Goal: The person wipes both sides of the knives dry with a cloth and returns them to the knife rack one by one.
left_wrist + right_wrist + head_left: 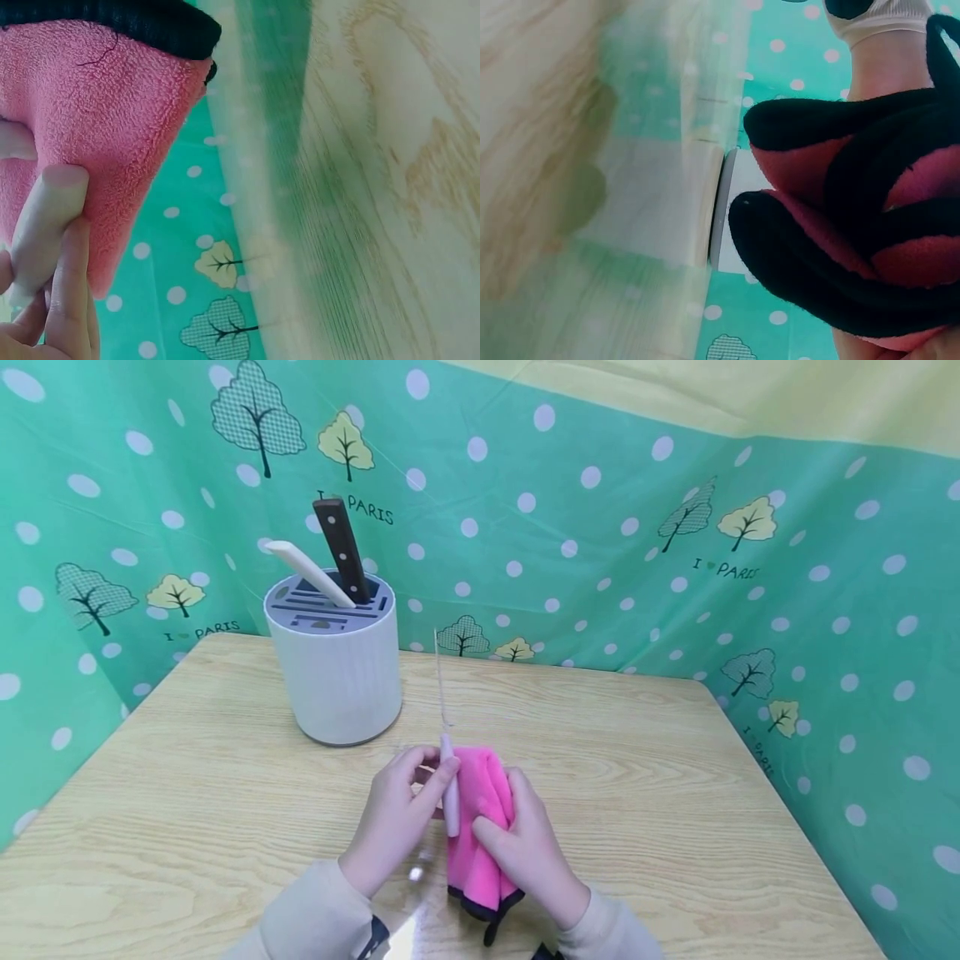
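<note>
In the head view my left hand (392, 820) grips a knife (451, 802) by its pale handle. Its thin blade points away from me and shows nearly edge-on. Against the handle's right side lies a pink towel (480, 860) with black edging, bunched and folded in my right hand (529, 847), whose thumb presses on it. The left wrist view shows the handle's butt end (64, 177) close against the fluffy pink cloth (112, 112), fingers curled round the handle. Black-trimmed folds of the towel (795, 255) cover most of my right hand in the right wrist view.
A round white knife block (337, 677) with a grey slotted top stands at the back left of the wooden table (637, 777). A black-handled knife (342, 547) and a white-handled one (311, 573) stick out of it. A green dotted curtain (525, 543) hangs behind.
</note>
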Demonstrator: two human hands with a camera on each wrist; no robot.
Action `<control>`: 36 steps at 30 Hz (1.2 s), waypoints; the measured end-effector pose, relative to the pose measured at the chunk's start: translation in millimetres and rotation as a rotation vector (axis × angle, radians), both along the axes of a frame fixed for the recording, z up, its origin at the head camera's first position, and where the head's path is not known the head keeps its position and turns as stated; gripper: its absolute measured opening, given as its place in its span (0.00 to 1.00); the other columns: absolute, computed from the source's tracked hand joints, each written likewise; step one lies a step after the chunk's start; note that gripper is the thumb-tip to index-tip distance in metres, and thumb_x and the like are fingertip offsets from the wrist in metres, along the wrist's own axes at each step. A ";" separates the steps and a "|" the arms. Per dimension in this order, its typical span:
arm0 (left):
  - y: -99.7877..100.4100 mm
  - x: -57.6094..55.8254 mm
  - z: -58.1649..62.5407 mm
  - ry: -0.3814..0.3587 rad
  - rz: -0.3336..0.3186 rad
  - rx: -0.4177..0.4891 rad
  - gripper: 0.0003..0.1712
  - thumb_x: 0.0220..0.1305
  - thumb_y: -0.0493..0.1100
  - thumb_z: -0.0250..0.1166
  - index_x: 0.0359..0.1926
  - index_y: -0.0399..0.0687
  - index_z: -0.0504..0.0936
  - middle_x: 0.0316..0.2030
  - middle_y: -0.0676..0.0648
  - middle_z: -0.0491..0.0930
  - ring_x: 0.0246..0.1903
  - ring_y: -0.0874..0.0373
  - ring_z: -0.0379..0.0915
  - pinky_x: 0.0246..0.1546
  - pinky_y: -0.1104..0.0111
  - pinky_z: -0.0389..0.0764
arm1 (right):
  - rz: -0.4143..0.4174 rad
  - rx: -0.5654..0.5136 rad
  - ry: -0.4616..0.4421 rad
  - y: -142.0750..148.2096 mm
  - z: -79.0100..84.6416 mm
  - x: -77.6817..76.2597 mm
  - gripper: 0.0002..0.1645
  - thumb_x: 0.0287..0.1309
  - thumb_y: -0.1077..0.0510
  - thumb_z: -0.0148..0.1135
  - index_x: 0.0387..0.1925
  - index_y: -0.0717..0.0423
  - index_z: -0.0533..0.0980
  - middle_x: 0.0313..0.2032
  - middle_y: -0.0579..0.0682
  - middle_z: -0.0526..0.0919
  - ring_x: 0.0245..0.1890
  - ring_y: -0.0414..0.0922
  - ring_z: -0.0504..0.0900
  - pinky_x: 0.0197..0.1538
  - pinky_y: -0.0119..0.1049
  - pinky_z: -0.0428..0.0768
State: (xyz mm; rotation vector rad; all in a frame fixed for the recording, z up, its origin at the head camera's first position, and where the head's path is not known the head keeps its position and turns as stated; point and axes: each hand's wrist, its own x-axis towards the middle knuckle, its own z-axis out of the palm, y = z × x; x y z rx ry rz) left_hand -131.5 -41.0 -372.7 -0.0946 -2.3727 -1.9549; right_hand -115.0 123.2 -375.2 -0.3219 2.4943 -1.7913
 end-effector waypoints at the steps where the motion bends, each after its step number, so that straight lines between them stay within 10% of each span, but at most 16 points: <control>1: -0.2 -0.2 0.0 -0.006 -0.003 0.010 0.19 0.69 0.51 0.63 0.50 0.41 0.81 0.42 0.43 0.80 0.37 0.55 0.79 0.29 0.70 0.85 | 0.001 -0.005 -0.006 0.6 -0.1 -0.3 0.26 0.51 0.69 0.59 0.54 0.64 0.67 0.36 0.58 0.76 0.28 0.43 0.82 0.26 0.34 0.83; 36: -2.2 0.3 5.5 -0.033 0.018 -0.008 0.15 0.62 0.42 0.69 0.48 0.41 0.82 0.35 0.46 0.82 0.37 0.60 0.75 0.37 0.73 0.80 | -0.060 -0.113 -0.099 8.6 0.3 -6.8 0.29 0.49 0.71 0.59 0.56 0.61 0.68 0.39 0.58 0.79 0.32 0.46 0.84 0.33 0.37 0.84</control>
